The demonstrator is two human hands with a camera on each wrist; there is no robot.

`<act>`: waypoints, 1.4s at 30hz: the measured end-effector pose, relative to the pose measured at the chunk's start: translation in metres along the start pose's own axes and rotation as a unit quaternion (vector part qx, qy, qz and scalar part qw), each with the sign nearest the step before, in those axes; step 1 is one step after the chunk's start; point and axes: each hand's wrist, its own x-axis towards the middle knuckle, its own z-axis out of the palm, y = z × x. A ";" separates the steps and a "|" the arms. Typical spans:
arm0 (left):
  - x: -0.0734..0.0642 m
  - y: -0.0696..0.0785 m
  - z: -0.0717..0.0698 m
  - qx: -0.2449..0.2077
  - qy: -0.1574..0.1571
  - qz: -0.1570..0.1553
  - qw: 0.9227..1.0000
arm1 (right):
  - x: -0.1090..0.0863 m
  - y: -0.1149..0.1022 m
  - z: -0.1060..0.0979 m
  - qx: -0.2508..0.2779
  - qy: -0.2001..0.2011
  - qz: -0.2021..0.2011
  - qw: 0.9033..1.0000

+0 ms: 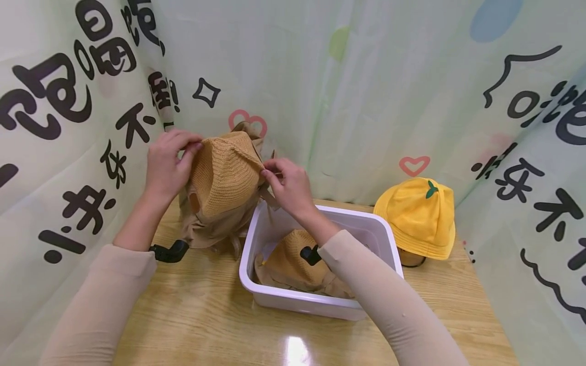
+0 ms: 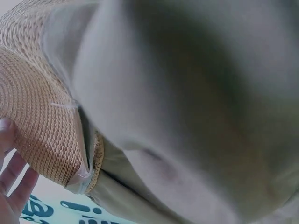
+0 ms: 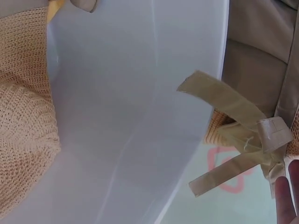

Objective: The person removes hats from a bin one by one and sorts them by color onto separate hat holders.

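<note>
A tan sun hat (image 1: 231,178) with a woven crown and a cloth brim stands at the left of the white tub, its crown turned up. My left hand (image 1: 167,160) pinches the crown's left edge between thumb and fingers. On the other side, my right hand (image 1: 290,185) pinches the crown's right edge. The left wrist view shows the woven crown (image 2: 42,126) close up beside the left fingers (image 2: 21,179), with blurred brim cloth filling much of that view. A cloth bow (image 3: 233,98) hangs by the right fingers (image 3: 285,200) in the right wrist view.
The white tub (image 1: 304,296) stands on the wooden table (image 1: 197,315), with a second tan woven hat (image 1: 293,262) inside. A yellow bucket hat (image 1: 414,218) with a green sprout sits at its right. Printed curtains (image 1: 293,76) enclose the table's back and sides.
</note>
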 end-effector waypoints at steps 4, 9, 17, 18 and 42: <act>-0.002 -0.006 0.002 0.007 -0.009 -0.013 1.000 | 0.000 0.002 0.004 -0.021 -0.007 0.000 1.000; -0.003 -0.012 0.003 0.014 -0.012 -0.025 1.000 | 0.001 0.003 0.007 -0.039 -0.013 0.008 0.999; 0.000 -0.021 0.009 0.023 -0.012 -0.031 0.999 | 0.007 0.005 0.009 -0.056 -0.023 0.023 0.998; 0.001 -0.021 0.010 0.022 -0.012 -0.034 0.999 | 0.008 0.005 0.009 -0.054 -0.022 0.024 0.998; 0.020 -0.033 0.017 0.050 -0.085 -0.072 0.993 | 0.031 0.015 0.011 -0.128 -0.033 0.055 0.990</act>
